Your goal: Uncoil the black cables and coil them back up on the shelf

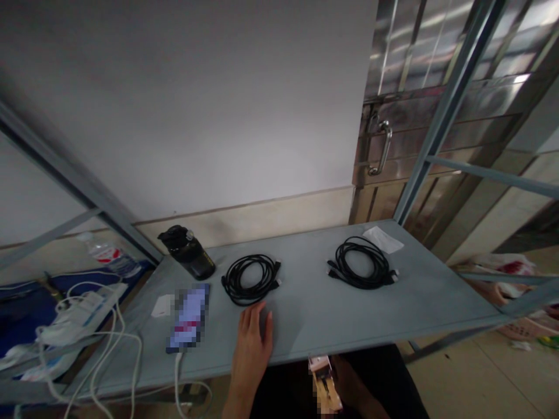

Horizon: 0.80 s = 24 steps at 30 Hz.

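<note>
My left hand (252,337) rests on the grey table (305,314) near its front edge, fingers stretched out and holding nothing. Its fingertips are just in front of a coiled black cable (231,291). Below the table's edge, my right hand (347,381) is wrapped round the side of a phone (325,387) with a lit screen. A second coiled black cable (384,270) lies farther right, beside a white paper (384,239). To the left lies a pixelated blue device (190,320) with a white cable running from its near end.
A black bottle (192,259) stands at the back left. White cables and a power strip (82,308) lie at the far left, near a clear bottle (113,256). Metal posts (449,105) frame the table. Baskets (524,326) sit on the floor at right.
</note>
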Motion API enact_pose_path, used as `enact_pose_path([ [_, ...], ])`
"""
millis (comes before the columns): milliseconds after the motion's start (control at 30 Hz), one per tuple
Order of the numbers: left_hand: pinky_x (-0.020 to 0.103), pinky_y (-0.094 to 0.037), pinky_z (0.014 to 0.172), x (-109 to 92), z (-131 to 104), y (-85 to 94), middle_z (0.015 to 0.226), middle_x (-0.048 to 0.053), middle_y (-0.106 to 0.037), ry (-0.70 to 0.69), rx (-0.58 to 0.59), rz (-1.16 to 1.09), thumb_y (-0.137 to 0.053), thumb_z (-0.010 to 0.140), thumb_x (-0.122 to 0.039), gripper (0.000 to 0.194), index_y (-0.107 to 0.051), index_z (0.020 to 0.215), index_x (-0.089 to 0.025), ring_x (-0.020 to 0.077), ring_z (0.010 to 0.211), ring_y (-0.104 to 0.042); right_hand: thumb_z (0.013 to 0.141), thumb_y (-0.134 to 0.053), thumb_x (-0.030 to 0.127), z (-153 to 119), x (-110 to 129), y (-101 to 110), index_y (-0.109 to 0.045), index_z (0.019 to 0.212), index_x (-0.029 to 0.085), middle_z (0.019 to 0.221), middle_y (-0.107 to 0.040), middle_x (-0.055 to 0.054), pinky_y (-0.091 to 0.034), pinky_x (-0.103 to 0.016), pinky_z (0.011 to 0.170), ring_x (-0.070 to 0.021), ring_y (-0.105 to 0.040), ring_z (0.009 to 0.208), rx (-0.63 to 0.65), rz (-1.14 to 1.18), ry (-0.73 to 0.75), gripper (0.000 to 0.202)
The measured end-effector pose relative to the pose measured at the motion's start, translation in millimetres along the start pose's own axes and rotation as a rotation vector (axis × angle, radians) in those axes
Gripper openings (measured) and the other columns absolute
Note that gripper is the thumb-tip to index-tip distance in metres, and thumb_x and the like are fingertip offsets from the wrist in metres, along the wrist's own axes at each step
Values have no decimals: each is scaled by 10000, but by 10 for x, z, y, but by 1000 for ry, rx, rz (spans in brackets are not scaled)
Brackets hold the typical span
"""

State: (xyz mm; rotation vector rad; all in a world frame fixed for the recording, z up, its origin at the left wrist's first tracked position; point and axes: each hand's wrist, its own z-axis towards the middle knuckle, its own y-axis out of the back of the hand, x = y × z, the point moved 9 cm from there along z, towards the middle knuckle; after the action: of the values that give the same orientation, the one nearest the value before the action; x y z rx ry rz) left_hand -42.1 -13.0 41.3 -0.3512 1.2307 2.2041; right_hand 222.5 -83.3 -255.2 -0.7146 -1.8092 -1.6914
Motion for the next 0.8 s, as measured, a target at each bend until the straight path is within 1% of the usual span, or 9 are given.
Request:
enact_pose_path([
  [100,614,-625,1132,15,-2,-4,1312,148,-768,-2,-3,7,-549,1148,-461,337,-676,1369,-241,360,1280,-747,922,-607,414,-17,30,-42,-853,1275,221,1186,-855,-184,-614,-554,1144,-428,-778,1256,22,9,-1,471],
  [233,606,-632,1120,11,-6,-3,1312,147,-767,-7,-9,14,-555,1147,-466,336,-675,1361,-237,360,1272,-746,951,-642,491,-34,126,-120,-769,1447,237,1380,-791,-192,-590,-587,1171,-445,-724,1335,18,14,-1,572],
  [333,607,-629,1121,-4,-3,10,1314,144,-765,-7,-20,26,-560,1142,-495,363,-673,1376,-242,364,1281,-741,906,-731,559,-35,195,-255,-718,1522,259,1500,-721,-204,-570,-656,1159,-511,-654,1410,27,-10,-43,685],
  [433,610,-633,1115,-19,4,15,1299,136,-764,-8,-24,36,-559,1137,-526,388,-669,1391,-253,365,1272,-743,854,-794,604,-38,225,-438,-685,1563,288,1555,-678,-210,-520,-738,1151,-579,-587,1451,43,-71,-102,783],
  [500,607,-640,1105,-24,7,16,1297,133,-763,-10,-24,43,-558,1136,-533,392,-666,1394,-259,364,1264,-746,869,-792,598,-37,235,-507,-670,1573,296,1559,-667,-217,-496,-754,1147,-592,-575,1451,7,-94,-115,776],
  [567,606,-641,1105,-20,6,15,1306,132,-761,-7,-24,51,-556,1136,-534,390,-664,1395,-263,365,1267,-747,891,-786,580,-30,238,-539,-663,1573,302,1535,-673,-217,-504,-736,1130,-581,-596,1424,-42,-94,-107,747],
  [667,612,-634,1118,-12,4,9,1323,134,-758,-6,-19,50,-565,1130,-546,395,-666,1390,-267,371,1279,-745,887,-799,584,-6,207,-591,-687,1534,327,1486,-697,-201,-513,-710,1132,-560,-614,1396,-55,-107,-106,705],
  [700,613,-635,1116,-10,3,10,1324,135,-759,-8,-19,51,-571,1126,-550,396,-668,1386,-268,373,1275,-747,879,-806,578,2,186,-608,-704,1511,314,1464,-705,-206,-507,-712,1141,-565,-612,1394,-50,-117,-119,692],
  [800,606,-642,1105,-8,8,12,1325,133,-766,-15,-18,55,-587,1119,-545,390,-675,1379,-269,372,1270,-754,849,-830,521,15,130,-650,-739,1461,223,1433,-711,-246,-480,-729,1168,-591,-602,1396,-34,-134,-154,687],
])
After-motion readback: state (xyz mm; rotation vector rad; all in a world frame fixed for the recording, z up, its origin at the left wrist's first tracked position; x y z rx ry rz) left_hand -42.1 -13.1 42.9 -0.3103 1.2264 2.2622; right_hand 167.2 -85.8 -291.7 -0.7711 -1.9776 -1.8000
